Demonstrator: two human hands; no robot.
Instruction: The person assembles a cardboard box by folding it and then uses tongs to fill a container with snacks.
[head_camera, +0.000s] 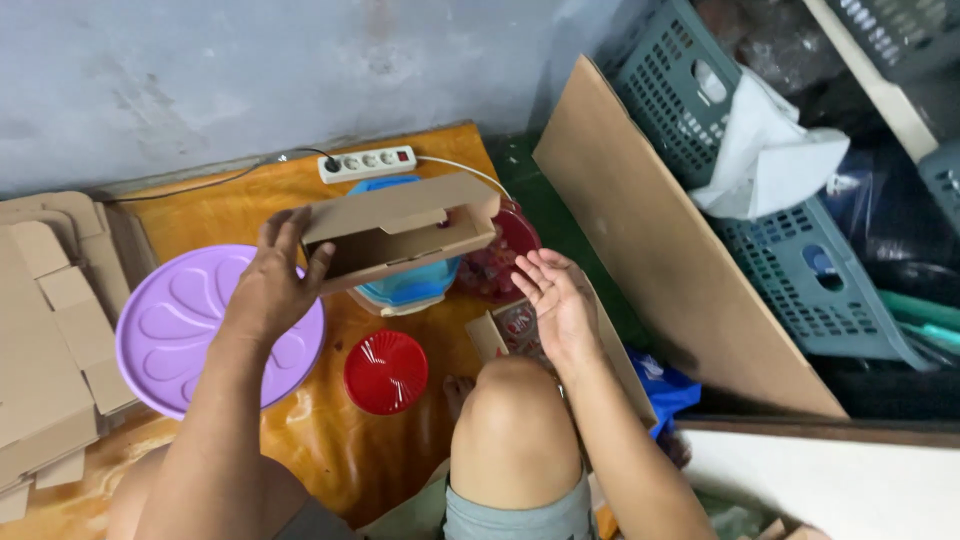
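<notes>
2 hands work over an orange floor by a grey wall. Left hand (272, 285) clasps the left end of a half-folded box (400, 232), held in the air. Right hand (558, 300), at 4 o'clock of it, is spread, touching nothing. Beneath sits a blue tub (415, 288); contents unclear. Purple lid (175, 325) at 8, red lid (386, 371) at 6.

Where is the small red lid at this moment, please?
In the head view, the small red lid lies on the orange table, just right of the purple round lid, near the person's raised knee.
</notes>
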